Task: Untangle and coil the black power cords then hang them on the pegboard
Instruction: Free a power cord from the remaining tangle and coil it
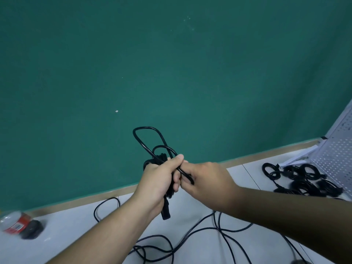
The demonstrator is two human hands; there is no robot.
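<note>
Cord (147, 137) in mid-air above table (76, 221), partly bundled. Left hand (158, 180) closed round the bundle, thumb pressed over the top; two loose loops stand up above the fist, plug (165, 213) hangs below the wrist. Right hand (207, 180) pinches a strand just beside the left thumb, fingers curled on it; looks like a wrap being tightened round the coil. Loose cords (224, 228) lie crossed on the table beneath both arms, not yet sorted. Coiled pile (302, 181) sits at foot of pegboard (338, 155), far right; none seen hanging in this view. Bottle (18, 223) on its side, far left. Risks, as judged: upper loops are uneven and held only by the thumb, so a hard pull from the right hand could drag one through and spoil the coil or knot it. Slack grip on the left would let the bundle spring open. Cannot tell whether the held cord trails into the tangle below; if so, lifting may snag it.
</note>
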